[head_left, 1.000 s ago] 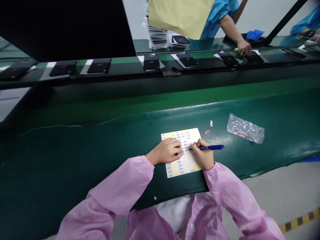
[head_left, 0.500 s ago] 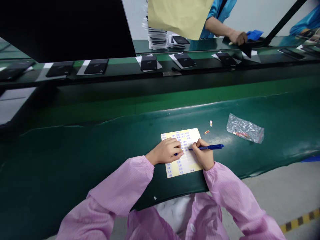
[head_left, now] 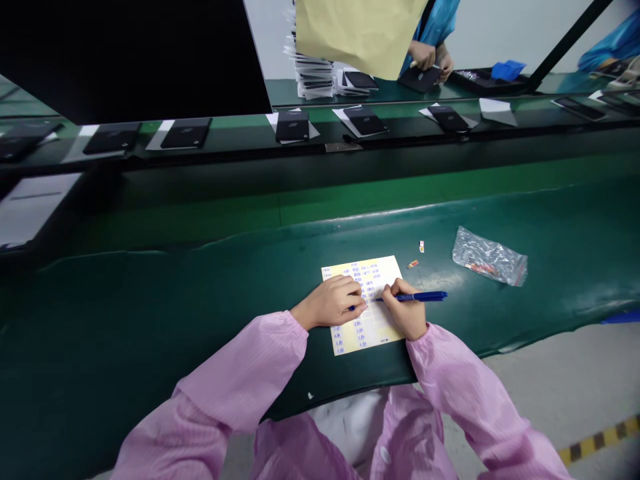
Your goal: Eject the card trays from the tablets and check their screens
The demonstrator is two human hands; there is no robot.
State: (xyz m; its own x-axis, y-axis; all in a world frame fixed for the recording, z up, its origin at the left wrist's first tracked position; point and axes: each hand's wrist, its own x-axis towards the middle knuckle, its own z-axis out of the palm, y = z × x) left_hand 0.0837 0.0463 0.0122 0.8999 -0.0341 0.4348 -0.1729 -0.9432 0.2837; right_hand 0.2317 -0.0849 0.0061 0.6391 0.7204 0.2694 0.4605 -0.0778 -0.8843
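My right hand [head_left: 407,312] is closed around a blue pen [head_left: 425,296], its tip on a yellowish paper sheet [head_left: 385,320]. Rows of blue handwriting fill much of the sheet's left and middle. Across the sheet's left part lies my left hand [head_left: 330,301], fingers curled. A small blue piece, seemingly a pen cap [head_left: 352,308], pokes out between its thumb and fingers; the rest is hidden. Just beyond the sheet are two tiny cards, one orange [head_left: 413,264] and one white [head_left: 421,247]. To their right rests a clear zip bag [head_left: 490,257] with something orange-red inside.
Past the green table mat [head_left: 200,287], a belt carries several black flat devices [head_left: 367,121] on white papers. A dark panel [head_left: 130,60] and a hanging yellow sheet [head_left: 357,33] block the upper view. Across the belt, a co-worker's hands [head_left: 425,57] hold a black device.
The devices on the belt have shifted slightly left. The co-worker's hands have moved left and now hold a black device. My hands and the pen look almost unmoved.
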